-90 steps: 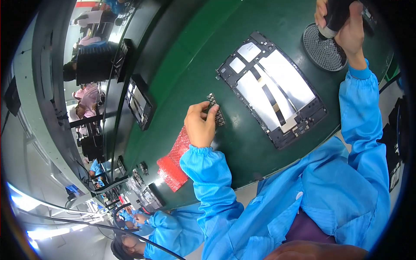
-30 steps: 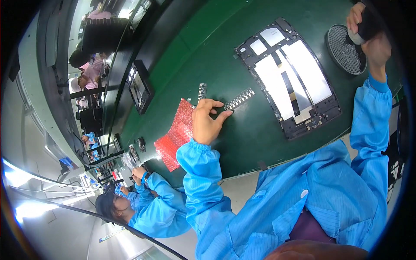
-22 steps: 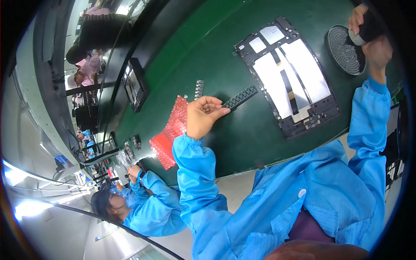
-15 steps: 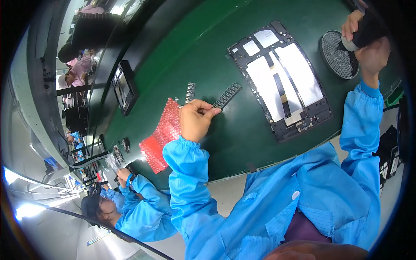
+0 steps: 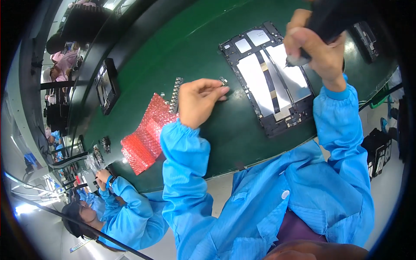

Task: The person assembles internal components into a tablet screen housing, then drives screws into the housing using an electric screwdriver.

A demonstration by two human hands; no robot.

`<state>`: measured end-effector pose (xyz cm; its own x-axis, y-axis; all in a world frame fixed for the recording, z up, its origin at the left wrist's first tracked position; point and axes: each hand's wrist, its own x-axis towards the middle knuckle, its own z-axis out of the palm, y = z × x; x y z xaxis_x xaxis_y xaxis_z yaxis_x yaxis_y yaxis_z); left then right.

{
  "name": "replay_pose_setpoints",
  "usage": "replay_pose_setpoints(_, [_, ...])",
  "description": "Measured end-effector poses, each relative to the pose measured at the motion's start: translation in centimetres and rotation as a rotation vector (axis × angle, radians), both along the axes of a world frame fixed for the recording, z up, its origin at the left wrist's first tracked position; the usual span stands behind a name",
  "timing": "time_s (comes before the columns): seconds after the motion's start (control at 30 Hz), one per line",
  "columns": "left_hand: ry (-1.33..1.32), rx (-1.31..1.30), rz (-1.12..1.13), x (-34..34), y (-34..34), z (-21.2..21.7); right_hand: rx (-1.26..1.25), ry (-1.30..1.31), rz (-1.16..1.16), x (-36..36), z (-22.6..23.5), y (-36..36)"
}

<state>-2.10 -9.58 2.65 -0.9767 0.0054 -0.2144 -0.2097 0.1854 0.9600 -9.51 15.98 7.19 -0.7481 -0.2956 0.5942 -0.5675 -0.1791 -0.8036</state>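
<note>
My left hand [image 5: 198, 99] pinches a small circuit board [image 5: 223, 81] between thumb and fingertips; part of the board is hidden. Just left of that hand a strip of small circuit boards [image 5: 175, 95] lies on the green table, against red bubble wrap [image 5: 149, 134]. A black electric screwdriver [image 5: 331, 19] is gripped in my right hand [image 5: 318, 50], its tip pointing left and down over an opened tablet-like device [image 5: 284, 119]. This device has a black frame, silvery white battery panels and a dark ribbon cable down the middle. Whether the tip touches it I cannot tell.
Another black device [image 5: 366, 41] lies at the far right. At the left a black frame [image 5: 106, 86] stands near the table's dark edge. A co-worker in blue [image 5: 125, 216] sits at the left, hands over small parts. The table's near edge [image 5: 225, 173] runs before me.
My right hand brought the screwdriver left, from the round grey screw dish to above the device; the dish no longer shows. My left hand no longer shows a long strip, only a small board.
</note>
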Motion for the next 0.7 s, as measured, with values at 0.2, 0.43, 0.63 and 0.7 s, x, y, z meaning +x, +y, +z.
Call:
replay_pose_setpoints(0.2, [0.017, 0.139, 0.036, -1.7, 2.5, -2.3, -0.159, -0.105, 0.111, 0.9, 0.2, -5.8])
replay_pose_setpoints(0.43, [0.078, -0.029, 0.028, -2.2, 2.5, -3.1, -0.087, -0.147, 0.115, 0.5, -0.9, -8.3])
replay_pose_setpoints(0.63, [0.042, 0.023, 0.034, -2.8, 2.2, -3.5, -0.155, -0.282, 0.124, 0.4, -1.2, -9.1])
replay_pose_setpoints(0.7, [0.011, 0.029, 0.04, -3.1, 2.0, -3.3, -0.171, -0.295, 0.143, 0.4, -1.5, -9.3])
